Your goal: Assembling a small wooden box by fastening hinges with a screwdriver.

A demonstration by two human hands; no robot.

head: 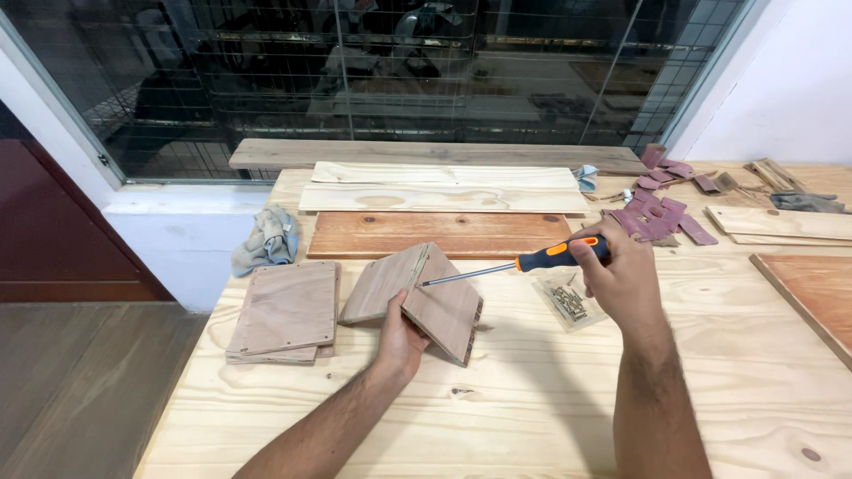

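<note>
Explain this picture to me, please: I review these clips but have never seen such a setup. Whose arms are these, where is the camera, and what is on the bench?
The camera sits on a person's head and looks down, so both bare arms are theirs. The left hand steadies two hinged boards on a pale bench. The right hand grips a screwdriver, its tip at the joint between the boards. Nearby lie a stack of panels, a bag of screws, long planks, a rag and reddish scraps.
</note>
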